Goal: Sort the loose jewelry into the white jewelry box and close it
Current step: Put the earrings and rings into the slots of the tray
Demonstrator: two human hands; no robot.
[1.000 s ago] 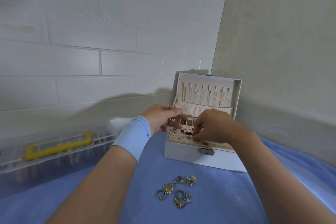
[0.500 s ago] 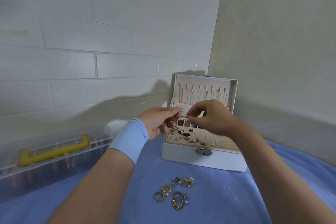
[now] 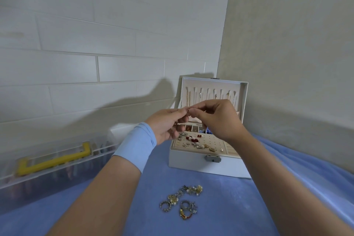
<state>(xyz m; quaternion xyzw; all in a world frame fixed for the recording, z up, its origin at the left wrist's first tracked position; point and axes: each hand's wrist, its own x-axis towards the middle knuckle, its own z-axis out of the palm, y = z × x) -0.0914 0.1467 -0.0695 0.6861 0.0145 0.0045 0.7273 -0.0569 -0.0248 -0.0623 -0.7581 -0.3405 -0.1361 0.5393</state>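
Left hand [image 3: 168, 126]: hovering in front of the open lid, with thumb and forefinger pinching a tiny piece [image 3: 188, 109] right where the two hands are meeting. The other fingers are curling loosely underneath. It's wearing a light blue wristband [image 3: 136, 145].
Right hand [image 3: 216, 119]: hanging at about the same height on the right. Its fingertips are curling in and pinching that same tiny piece from the other side.
Tiny piece: honestly too small to make out, it's just showing as a thin glint between the fingertips. It's being held above the box and isn't touching it.
White jewelry box [image 3: 208, 165]: sitting open on the blue cloth [image 3: 229, 207], near the corner where the two walls are meeting. A metal latch [image 3: 213, 158] is facing the camera on the front wall.
Lid [image 3: 243, 97]: standing upright at the back of the box, with thin chains [image 3: 188, 97] hanging in a row inside it.
Earring panel [image 3: 212, 141]: the beige holed panel in the top tray is holding a scatter of studs [image 3: 193, 141]. They're showing up as red, pearly and gold, mostly on its left half.
Loose jewelry [image 3: 182, 202]: a little heap of rings and sparkly bits is lying on the cloth in front of the box. It's well apart from both hands and isn't touching the box.
Clear plastic case [image 3: 63, 174]: lying off to the left along the tiled wall, with a yellow handle [image 3: 53, 161] on top.
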